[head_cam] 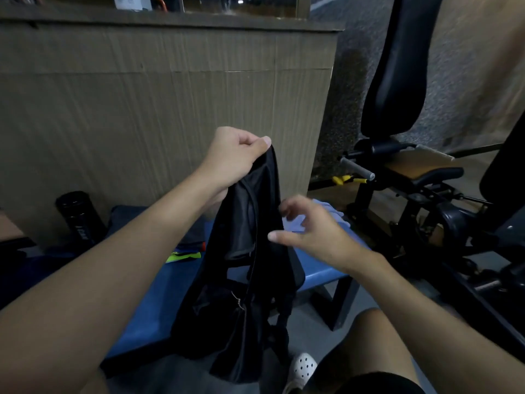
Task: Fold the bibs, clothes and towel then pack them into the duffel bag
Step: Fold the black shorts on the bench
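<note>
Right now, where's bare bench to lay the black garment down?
Bare blue bench lies nearest, under and left of the hanging black garment. The far end is crowded: neon cloth, dark clothes, pale cloth behind the right hand.

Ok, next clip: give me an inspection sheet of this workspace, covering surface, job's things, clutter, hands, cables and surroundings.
Surface: blue padded bench, partly covered.
Job's things: black shiny garment held up, hanging unfolded over the bench; pale lilac cloth on the bench behind it; neon yellow-green fabric and dark blue fabric further left. Duffel bag not clearly identifiable.
Clutter: black cylindrical bottle standing at the left.
Hands: left hand pinches the garment's top edge; right hand open beside the garment, fingers spread; contact unclear.
Cables: nothing seen.
Surroundings: brown panelled wall; black gym machine on the right.
</note>
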Motion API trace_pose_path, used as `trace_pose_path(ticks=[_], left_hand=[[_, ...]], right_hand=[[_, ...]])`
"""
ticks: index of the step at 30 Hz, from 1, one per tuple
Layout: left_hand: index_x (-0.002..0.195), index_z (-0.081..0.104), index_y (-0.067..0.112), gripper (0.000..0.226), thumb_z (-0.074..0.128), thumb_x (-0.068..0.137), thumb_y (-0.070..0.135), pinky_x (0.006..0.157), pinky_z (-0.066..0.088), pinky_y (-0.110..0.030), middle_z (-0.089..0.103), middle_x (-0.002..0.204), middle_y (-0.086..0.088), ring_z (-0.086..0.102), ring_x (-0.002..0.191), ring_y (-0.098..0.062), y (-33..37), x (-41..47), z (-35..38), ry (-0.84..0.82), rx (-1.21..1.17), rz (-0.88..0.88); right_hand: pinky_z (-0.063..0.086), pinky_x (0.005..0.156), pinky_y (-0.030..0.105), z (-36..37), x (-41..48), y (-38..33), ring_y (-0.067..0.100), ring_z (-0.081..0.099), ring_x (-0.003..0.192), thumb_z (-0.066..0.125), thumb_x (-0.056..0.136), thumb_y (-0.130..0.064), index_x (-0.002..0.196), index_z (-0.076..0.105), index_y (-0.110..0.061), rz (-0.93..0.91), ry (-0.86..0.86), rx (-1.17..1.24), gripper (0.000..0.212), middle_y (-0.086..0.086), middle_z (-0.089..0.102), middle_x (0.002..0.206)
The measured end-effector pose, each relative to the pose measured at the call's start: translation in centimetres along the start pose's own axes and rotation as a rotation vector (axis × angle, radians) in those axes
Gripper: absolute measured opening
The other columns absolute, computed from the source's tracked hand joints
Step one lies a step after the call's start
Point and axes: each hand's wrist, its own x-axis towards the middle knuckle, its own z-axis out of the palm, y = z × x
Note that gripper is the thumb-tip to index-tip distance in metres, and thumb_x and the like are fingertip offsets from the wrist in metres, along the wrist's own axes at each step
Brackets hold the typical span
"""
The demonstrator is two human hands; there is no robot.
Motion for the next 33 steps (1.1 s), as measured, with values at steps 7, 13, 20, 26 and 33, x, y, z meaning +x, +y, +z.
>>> trace_pose_path(ticks=[7, 13, 20, 26, 33], left_hand=[[0.087, 0.073, -0.004, 0.031, 0.064, 0.096, 0.024, 0.084, 0.057, -0.042, 0.073, 0.093, -0.021, 0.066, 0.077, -0.017, -2.3, 1.7, -2.6, 0.073, 0.082, -0.048], [0.101, 0.068, 0.008, 0.009, 0.061, 0.096, 0.013, 0.068, 0.046, -0.009, 0.068, 0.095, -0.012, 0.057, 0.074, -0.006, -6.4, 1.1, -3.2, 0.057, 0.193, -0.083], [0.118, 0.058, 0.033, 0.054, 0.083, 0.069, 0.036, 0.103, 0.044, -0.029, 0.067, 0.118, 0.01, 0.059, 0.117, -0.002, -6.4, -2.6, -1.2, -0.321, 0.081, 0.224], [0.114, 0.055, 0.021, 0.051, 0.079, 0.077, -0.005, 0.082, 0.053, -0.026, 0.069, 0.093, -0.004, 0.065, 0.083, -0.008, -6.8, -3.1, 0.9, -0.328, -0.081, 0.161], [0.103, 0.058, 0.017, 0.032, 0.071, 0.085, -0.005, 0.081, 0.053, -0.025, 0.07, 0.079, 0.001, 0.065, 0.076, -0.011, -6.8, -3.3, 2.5, -0.233, -0.113, 0.168]], right_hand=[[0.043, 0.067, 0.035, -0.4, 0.9, 0.7, 0.008, 0.053, 0.07, 0.055, 0.098, -0.016, 0.081, 0.051, -0.007, 0.04, 0.139, 0.061, 0.02, 0.004, 0.058, 0.071], [0.051, 0.072, 0.044, -2.5, 3.2, -1.7, 0.019, 0.057, 0.076, 0.056, 0.098, -0.011, 0.085, 0.061, -0.001, 0.063, 0.233, 0.238, 0.018, 0.02, 0.066, 0.081], [0.046, 0.069, 0.037, -3.1, 5.5, -4.0, 0.022, 0.058, 0.07, 0.053, 0.099, -0.008, 0.079, 0.065, -0.009, 0.135, 0.271, 0.409, 0.023, 0.014, 0.064, 0.076], [0.046, 0.069, 0.034, -3.8, 5.8, -4.1, 0.024, 0.057, 0.073, 0.054, 0.099, -0.01, 0.082, 0.066, -0.007, 0.148, 0.27, 0.444, 0.022, 0.016, 0.064, 0.079], [0.05, 0.063, 0.029, -4.3, 5.4, -3.2, 0.018, 0.059, 0.068, 0.053, 0.099, -0.01, 0.082, 0.066, -0.006, 0.176, 0.272, 0.483, 0.021, 0.011, 0.064, 0.074]])
